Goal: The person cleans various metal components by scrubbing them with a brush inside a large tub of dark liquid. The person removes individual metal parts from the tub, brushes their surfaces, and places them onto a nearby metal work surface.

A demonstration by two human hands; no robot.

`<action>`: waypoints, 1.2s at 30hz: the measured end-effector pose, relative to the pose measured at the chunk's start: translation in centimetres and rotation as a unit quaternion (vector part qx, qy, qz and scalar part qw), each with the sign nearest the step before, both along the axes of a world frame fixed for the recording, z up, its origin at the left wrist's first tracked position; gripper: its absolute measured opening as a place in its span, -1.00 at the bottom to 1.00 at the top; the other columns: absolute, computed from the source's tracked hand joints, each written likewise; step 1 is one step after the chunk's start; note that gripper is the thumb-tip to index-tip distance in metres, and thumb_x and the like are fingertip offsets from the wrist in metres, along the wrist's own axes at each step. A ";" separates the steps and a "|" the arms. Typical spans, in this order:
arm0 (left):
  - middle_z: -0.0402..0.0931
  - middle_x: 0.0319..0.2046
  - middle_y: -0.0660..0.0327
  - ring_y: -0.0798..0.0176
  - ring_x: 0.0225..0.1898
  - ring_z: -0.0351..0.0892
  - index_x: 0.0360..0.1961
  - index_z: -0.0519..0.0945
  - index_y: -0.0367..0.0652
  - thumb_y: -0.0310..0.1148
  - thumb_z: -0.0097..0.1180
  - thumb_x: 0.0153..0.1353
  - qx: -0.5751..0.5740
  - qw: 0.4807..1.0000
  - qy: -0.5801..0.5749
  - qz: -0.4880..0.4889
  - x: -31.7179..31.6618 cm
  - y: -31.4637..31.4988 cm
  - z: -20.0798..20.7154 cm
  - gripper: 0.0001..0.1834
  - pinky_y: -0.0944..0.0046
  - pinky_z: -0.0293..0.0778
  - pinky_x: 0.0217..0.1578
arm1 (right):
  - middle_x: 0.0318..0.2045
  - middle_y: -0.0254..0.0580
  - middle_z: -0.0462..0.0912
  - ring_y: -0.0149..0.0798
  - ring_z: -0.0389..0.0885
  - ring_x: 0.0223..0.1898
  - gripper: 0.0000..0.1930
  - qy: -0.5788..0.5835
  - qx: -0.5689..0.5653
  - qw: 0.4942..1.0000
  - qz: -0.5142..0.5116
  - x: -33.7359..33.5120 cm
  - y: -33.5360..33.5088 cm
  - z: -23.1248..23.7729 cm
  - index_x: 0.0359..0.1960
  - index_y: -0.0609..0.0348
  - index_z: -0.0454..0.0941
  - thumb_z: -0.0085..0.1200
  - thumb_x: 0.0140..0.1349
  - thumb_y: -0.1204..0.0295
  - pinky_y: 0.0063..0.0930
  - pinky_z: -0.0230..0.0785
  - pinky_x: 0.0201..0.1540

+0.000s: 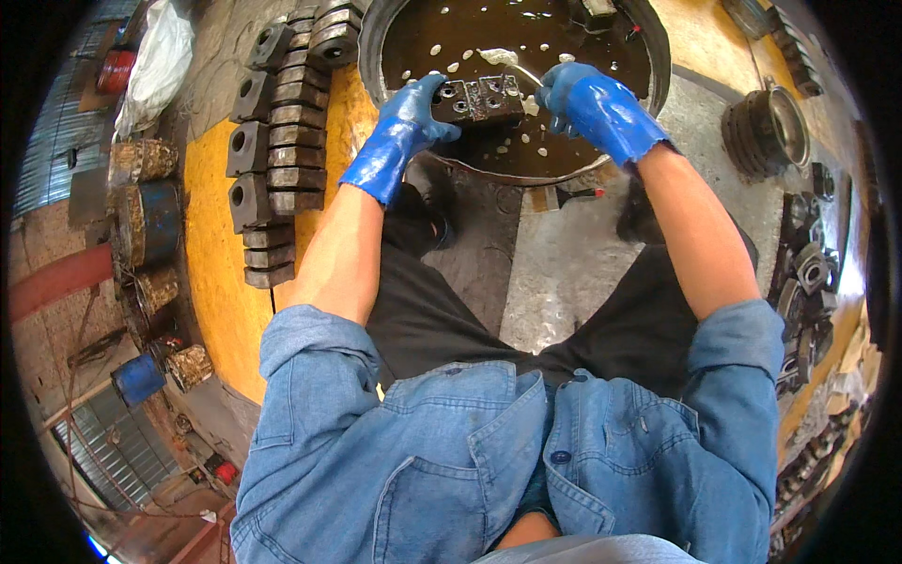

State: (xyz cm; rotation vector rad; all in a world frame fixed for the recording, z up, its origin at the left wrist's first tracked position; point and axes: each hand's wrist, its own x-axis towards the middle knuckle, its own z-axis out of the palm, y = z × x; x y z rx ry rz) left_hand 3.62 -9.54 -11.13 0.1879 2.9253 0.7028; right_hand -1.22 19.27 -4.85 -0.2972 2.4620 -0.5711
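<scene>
My left hand (412, 111), in a blue rubber glove, grips the left end of a dark, wet metal block (487, 105) with several round holes in its top. The block is held over the brown liquid (564, 141) in a large round tub (372, 58), near its front side. My right hand (587, 101), gloved alike, is closed just right of the block. A thin pale rod (528, 74) sticks out of its fingers toward the upper left, near a patch of foam (499, 56). The rod's far end cannot be made out clearly.
Rows of dark metal blocks (299, 132) stand left of the tub on yellow boards (211, 226). A flat brush (564, 196) lies on the floor before the tub. Stacked metal rings (763, 132) and a heap of metal parts (803, 273) are at the right.
</scene>
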 end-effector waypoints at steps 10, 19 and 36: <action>0.67 0.13 -0.06 -0.10 0.20 0.65 0.30 0.53 -0.19 -0.25 0.65 -0.19 -0.005 0.999 -0.034 -0.028 -1.0 2.1 1.0 -0.06 0.05 0.52 0.25 | -0.30 -0.11 0.80 -0.20 0.75 -0.34 -0.72 -0.026 -0.063 0.996 -0.063 0.6 0.4 -2.0 0.08 0.07 0.72 0.14 0.42 0.32 -0.28 0.62 -0.23; 0.63 0.19 -0.07 -0.07 0.25 0.62 0.35 0.48 -0.24 -0.30 0.65 -0.17 0.006 0.999 -0.003 -0.032 -1.5 1.8 0.3 -0.03 0.09 0.49 0.29 | -0.48 -0.22 0.73 -0.36 0.63 -0.54 -0.72 -0.036 -0.190 0.963 -0.186 -0.4 3.0 -4.2 -0.02 0.13 0.71 0.06 0.52 0.23 -0.39 0.49 -0.47; 0.65 0.18 -0.04 -0.04 0.22 0.64 0.33 0.49 -0.23 -0.31 0.66 -0.17 0.053 0.998 0.001 -0.023 -1.5 2.6 0.3 -0.04 0.10 0.51 0.28 | -0.26 -0.13 0.81 -0.32 0.79 -0.36 -0.69 -0.004 -0.038 0.998 -0.056 2.8 2.2 -0.8 0.13 0.03 0.71 0.04 0.54 0.22 -0.37 0.65 -0.24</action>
